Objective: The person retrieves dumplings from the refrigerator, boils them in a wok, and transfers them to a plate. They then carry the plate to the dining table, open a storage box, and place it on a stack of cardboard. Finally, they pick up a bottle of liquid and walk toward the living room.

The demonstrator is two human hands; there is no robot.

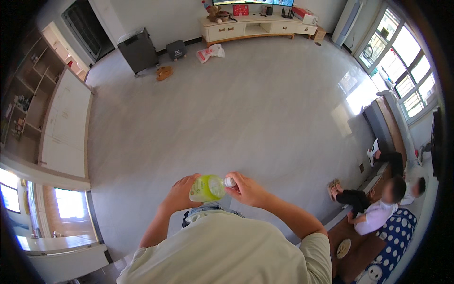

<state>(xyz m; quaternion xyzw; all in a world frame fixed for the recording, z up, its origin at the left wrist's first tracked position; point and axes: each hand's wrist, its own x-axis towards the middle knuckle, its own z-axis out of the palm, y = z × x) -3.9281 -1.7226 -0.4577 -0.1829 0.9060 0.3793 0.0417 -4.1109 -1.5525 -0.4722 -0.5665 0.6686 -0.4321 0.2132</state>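
In front of my body, at waist height, is a translucent yellow-green bottle (206, 188) with a pale label area. It lies tilted, with its white cap (230, 182) toward the right. My left hand (181, 195) is wrapped round the left side of the bottle's body. The fingers of my right hand (249, 190) are closed on the white cap. Whether the cap is loose from the neck, I cannot tell.
Two people sit at the right, by a sofa (378, 124) and a brown table (352, 246) with a plate. A TV cabinet (257, 27) spans the far wall. A dark suitcase (138, 51), brown slippers (164, 73) and a plastic bag (210, 53) are on the grey floor (213, 109).
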